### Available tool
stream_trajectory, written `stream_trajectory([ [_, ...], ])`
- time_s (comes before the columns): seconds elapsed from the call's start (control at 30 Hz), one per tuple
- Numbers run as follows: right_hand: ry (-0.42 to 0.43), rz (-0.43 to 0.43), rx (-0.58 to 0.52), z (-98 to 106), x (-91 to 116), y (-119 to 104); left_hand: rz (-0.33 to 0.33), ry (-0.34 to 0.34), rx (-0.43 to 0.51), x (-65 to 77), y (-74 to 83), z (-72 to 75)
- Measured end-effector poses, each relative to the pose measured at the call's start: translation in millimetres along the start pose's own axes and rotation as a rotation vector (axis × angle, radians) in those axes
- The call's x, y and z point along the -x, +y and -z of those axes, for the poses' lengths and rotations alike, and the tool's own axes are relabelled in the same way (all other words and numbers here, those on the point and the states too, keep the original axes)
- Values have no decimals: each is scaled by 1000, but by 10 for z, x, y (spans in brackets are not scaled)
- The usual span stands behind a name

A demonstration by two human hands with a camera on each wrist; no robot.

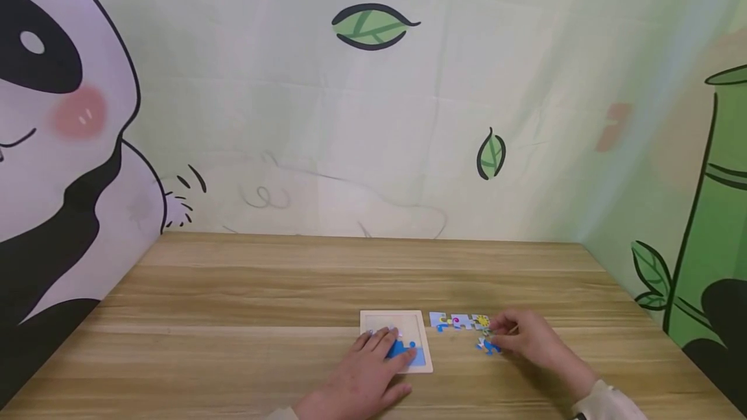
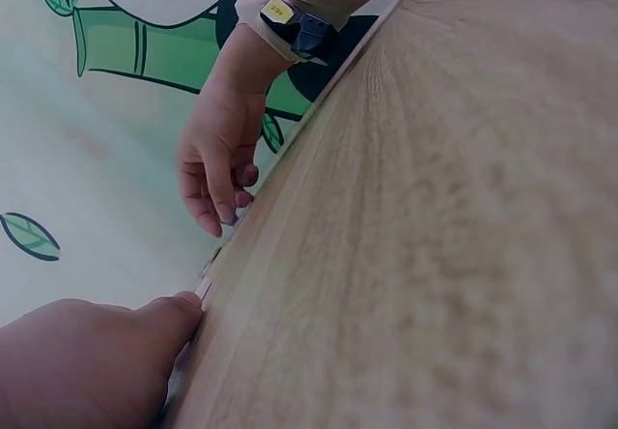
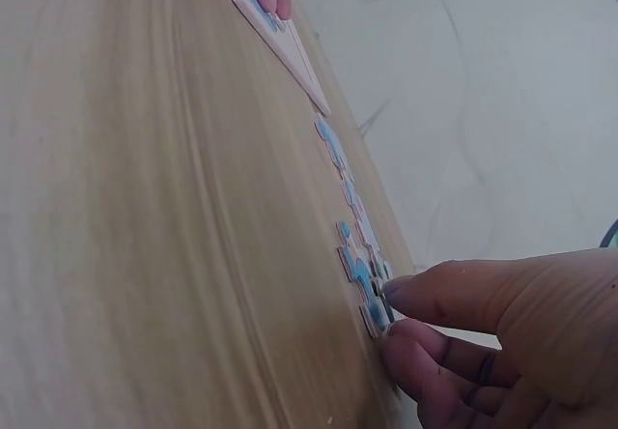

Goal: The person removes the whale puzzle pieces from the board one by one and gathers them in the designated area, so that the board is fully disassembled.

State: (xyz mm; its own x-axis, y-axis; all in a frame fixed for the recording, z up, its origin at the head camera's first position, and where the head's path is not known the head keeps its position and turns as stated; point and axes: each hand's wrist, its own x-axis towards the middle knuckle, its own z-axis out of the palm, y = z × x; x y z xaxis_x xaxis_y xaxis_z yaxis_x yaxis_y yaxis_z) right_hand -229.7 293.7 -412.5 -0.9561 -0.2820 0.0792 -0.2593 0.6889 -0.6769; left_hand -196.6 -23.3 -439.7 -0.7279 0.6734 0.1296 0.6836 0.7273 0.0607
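Observation:
A shallow wooden puzzle tray [image 1: 426, 363] lies on the table, with blue puzzle pieces [image 1: 415, 356] in its lower part. My left hand [image 1: 367, 368] rests over the tray, its fingers extended across the pieces and covering its left side. To the right of the tray, my right hand [image 1: 528, 339] pinches a small puzzle piece [image 3: 386, 305] between thumb and fingertips, among loose pieces. A sun piece [image 1: 482, 321] ends the row just left of those fingertips. Below it sits a blue-and-white piece [image 1: 486, 346]. Part of the pinched piece is hidden by the fingers.
A row of light-coloured puzzle pieces [image 1: 461, 321] runs from the tray's right edge toward the right hand. The wooden table [image 1: 233, 303] reaches back to a printed cloth [image 1: 280, 115] with a panda and leaves.

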Motion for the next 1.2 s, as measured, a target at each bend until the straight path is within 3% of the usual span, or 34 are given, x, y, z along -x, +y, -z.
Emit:
stream_trajectory([
  [0.3,33,-43,71,-31,-36,-82,-1,-5,-7,7,8,42],
  [0.43,48,-20,108,-39,-57,-155,-6,2,-16,1,20,60],
  [0.67,64,-15,107,-79,-118,-295,-23,-1,-107,15,74,112],
  [0.8,60,-29,88,-99,-155,-357,5,-36,-155,35,134,139],
  [0.97,56,28,88,-123,-205,-425,58,-92,-154,44,193,151],
  [1.2,57,64,71,-181,-259,-489,98,-86,-112,56,212,151],
])
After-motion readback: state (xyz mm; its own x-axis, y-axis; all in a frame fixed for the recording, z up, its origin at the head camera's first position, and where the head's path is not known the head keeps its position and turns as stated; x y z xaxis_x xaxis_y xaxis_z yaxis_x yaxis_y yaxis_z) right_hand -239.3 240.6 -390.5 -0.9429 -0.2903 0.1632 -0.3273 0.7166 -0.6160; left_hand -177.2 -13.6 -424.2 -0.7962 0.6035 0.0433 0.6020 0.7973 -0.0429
